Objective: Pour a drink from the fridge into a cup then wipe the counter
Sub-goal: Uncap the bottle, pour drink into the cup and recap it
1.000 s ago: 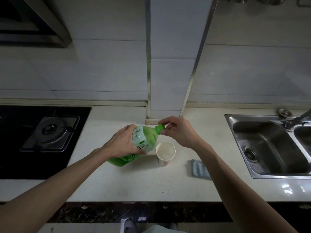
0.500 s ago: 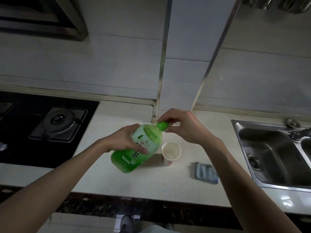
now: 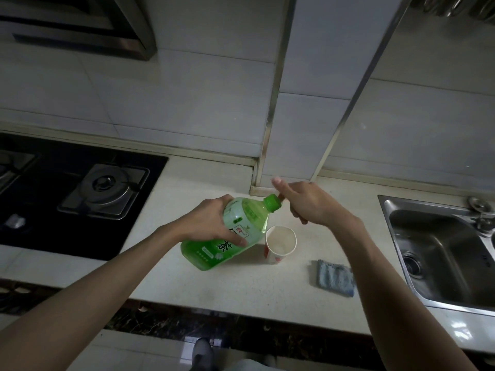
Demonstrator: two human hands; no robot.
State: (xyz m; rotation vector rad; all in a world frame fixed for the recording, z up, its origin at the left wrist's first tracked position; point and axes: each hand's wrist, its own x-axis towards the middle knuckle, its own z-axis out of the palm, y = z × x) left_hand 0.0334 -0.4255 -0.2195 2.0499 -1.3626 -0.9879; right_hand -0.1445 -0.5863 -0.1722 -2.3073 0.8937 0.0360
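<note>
The kitchen is dim, with grey wall tiles and a pale bench that runs between a black gas hob and a steel sink. My left hand grips the green tea bottle around its body, the fingers wrapped over the label. I hold it tilted, with the neck pointing up toward my right hand, I think because this brings the green cap to a comfortable angle for unscrewing. The cap sits on the neck, so nothing is poured yet.

The paper cup stands upright on the bench, just beside the bottle on its right. It looks empty and ready under the place where the neck could tip. The blue cloth lies flat between the cup and the sink, near enough for the wiping later.

My right hand is at the cap, with its thumb lifted free and the other fingers curled. I cannot tell if they pinch the cap, because the hand covers that side. I also cannot tell if the bottom of the bottle touches the bench. My hand hides part of the label, the tap is cut by the frame edge, and the fridge is not in view.
</note>
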